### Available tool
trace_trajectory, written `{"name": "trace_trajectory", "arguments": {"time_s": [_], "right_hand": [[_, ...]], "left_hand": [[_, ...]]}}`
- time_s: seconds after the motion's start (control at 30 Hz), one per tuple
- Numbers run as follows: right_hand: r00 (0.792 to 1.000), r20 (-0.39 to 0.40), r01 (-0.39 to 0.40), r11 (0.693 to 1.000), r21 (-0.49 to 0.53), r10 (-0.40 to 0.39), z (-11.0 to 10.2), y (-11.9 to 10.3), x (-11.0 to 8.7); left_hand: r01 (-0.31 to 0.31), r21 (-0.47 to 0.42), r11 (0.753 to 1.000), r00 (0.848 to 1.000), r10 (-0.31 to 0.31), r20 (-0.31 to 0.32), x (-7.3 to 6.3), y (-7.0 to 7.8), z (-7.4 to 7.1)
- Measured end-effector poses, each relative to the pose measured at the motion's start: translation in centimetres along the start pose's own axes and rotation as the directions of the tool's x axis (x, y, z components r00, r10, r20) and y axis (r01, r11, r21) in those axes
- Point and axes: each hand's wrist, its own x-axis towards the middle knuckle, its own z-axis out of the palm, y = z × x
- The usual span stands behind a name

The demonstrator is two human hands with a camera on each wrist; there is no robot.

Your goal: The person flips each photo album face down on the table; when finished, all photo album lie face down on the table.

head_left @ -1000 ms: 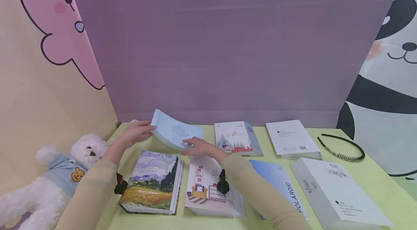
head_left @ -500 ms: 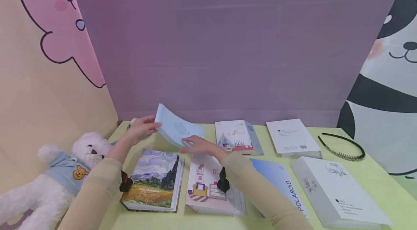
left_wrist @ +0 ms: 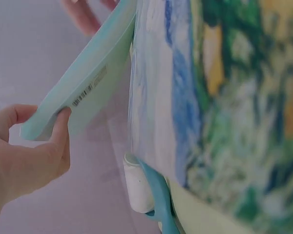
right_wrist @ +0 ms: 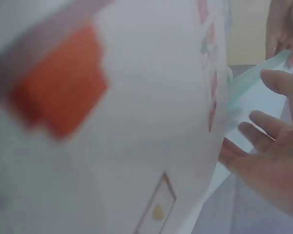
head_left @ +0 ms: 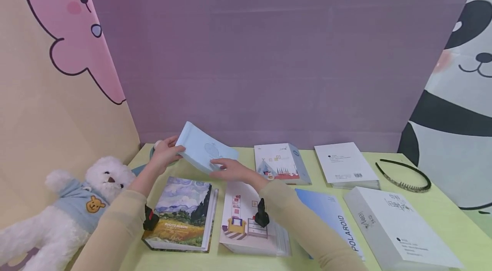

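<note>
Step in hand, as we read it: handling the whale-cover booklet, two-handed, held up behind & a bit R of the PHOTO ALBUM. L hand has the booklet's L end pinched, thumb one side, fingers the other. R hand grips nothing: fingers spread, loosely bent, over the cover's near edge; can't tell if tips actually touch. R forearm crosses above the cartoon-cover album, just R of the PHOTO ALBUM.

Next move prob. calls for a firm L pinch + R fingers flat on cover or round the near edge, so it doesn't twist.

Looks: thin, pale blue, line-drawn whale on front, barcode on back. Tilted, L end up; can't tell if the low end touches the table. Pages n/a, not visible to us.
</note>
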Motion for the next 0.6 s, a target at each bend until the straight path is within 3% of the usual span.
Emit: {"name": "trace_trajectory", "arguments": {"time_s": [0.23, 0.37, 0.6], "right_hand": [[0.994, -0.084, 0.069, 0.997, 0.043, -0.065, 0.5, -0.9, 0.6], [0.991, -0.090, 0.106, 0.992, 0.063, -0.100, 0.7, -1.7, 0.9], [0.995, -0.077, 0.068, 0.988, 0.138, -0.058, 0.8, -2.8, 1.0]], "left_hand": [[0.018, 0.013, 1.000, 0.998, -0.017, -0.063, -0.3, 0.3, 0.5], [0.007, 0.022, 1.000, 0.995, -0.005, -0.102, -0.5, 0.3, 0.6], [-0.031, 0.050, 0.998, 0.987, 0.038, -0.154, -0.6, 0.6, 1.2]]}}
